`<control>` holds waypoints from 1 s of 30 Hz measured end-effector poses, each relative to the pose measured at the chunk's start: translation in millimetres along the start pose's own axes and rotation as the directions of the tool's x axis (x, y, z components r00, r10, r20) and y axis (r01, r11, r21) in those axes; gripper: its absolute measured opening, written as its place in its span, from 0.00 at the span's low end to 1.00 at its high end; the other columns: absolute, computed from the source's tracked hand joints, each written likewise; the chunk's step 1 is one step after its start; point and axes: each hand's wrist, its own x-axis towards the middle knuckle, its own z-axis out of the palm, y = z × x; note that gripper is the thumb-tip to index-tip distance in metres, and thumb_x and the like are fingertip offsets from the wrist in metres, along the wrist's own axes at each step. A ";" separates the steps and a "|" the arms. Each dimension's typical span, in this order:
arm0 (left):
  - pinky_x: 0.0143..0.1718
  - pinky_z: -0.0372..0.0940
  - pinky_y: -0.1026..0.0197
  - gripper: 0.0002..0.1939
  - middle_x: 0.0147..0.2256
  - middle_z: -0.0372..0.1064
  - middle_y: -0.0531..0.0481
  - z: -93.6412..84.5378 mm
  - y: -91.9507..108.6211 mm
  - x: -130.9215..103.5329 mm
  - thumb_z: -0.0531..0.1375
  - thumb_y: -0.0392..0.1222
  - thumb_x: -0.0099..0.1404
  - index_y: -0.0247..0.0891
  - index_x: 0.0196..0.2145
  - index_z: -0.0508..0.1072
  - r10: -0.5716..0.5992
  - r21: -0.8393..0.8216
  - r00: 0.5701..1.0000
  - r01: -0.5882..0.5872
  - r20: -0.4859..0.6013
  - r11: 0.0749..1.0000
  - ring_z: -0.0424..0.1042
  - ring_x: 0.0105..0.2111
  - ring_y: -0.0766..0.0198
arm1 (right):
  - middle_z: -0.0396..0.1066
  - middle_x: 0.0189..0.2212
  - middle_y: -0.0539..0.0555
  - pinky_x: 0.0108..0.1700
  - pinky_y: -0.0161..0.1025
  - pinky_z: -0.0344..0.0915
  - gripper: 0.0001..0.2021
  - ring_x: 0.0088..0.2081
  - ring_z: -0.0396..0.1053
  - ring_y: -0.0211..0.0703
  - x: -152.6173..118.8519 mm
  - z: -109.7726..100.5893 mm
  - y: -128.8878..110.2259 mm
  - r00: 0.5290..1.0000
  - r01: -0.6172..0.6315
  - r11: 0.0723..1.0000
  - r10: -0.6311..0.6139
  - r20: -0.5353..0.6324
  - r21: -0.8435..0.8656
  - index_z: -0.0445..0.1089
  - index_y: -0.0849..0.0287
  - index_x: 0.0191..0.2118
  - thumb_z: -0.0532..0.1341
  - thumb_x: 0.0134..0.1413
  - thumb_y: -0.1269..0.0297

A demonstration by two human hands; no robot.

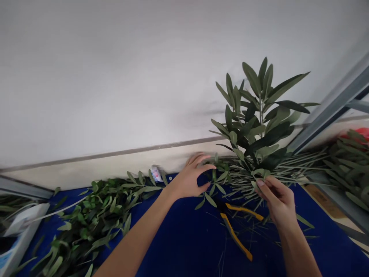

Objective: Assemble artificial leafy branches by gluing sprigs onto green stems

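Note:
My right hand (278,198) is closed around the lower end of an upright artificial leaf branch (261,115), whose long green leaves fan out above the fingers. To its left, my left hand (191,177) has its thumb and fingers apart, with nothing between them. Just right of that hand lies a small leafy sprig (213,192); whether the fingertips touch it I cannot tell. Behind the branch spreads a pile of thin green stems (291,169). Pliers with yellow handles (238,236) lie on the blue table surface (184,238) between my forearms.
A heap of loose green leaves (86,215) covers the table's left side. Near the wall (115,77) sits a small white object (156,174), blurred. At far left is a white device (27,219) with a cable. Metal frame posts (331,104) and more leaves (348,165) stand at right.

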 end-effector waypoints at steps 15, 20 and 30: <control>0.37 0.70 0.57 0.10 0.38 0.78 0.43 11.6 -0.4 -11.3 0.59 0.44 0.74 0.41 0.42 0.81 -0.083 0.063 0.986 0.093 -0.146 0.994 0.76 0.30 0.59 | 0.54 0.21 0.45 0.31 0.34 0.74 0.20 0.24 0.60 0.34 -2.8 0.9 -7.7 0.995 -0.077 0.990 0.084 -0.054 0.121 0.65 0.57 0.23 0.76 0.48 0.56; 0.58 0.65 0.38 0.17 0.56 0.71 0.36 30.0 5.8 10.7 0.59 0.44 0.74 0.45 0.58 0.74 0.038 0.232 0.983 0.006 -0.182 0.973 0.70 0.56 0.42 | 0.55 0.21 0.45 0.31 0.34 0.72 0.20 0.24 0.58 0.34 -5.3 4.8 -11.9 0.998 -0.050 0.996 0.052 -0.027 0.079 0.64 0.57 0.24 0.73 0.53 0.55; 0.54 0.73 0.51 0.10 0.53 0.73 0.38 59.9 -29.4 -0.7 0.55 0.39 0.77 0.35 0.49 0.75 0.226 0.443 0.972 -0.177 -0.058 0.879 0.75 0.51 0.55 | 0.59 0.23 0.46 0.32 0.29 0.70 0.18 0.26 0.60 0.32 -10.1 11.3 -12.2 0.997 -0.071 0.989 0.071 0.001 0.132 0.65 0.58 0.25 0.73 0.55 0.58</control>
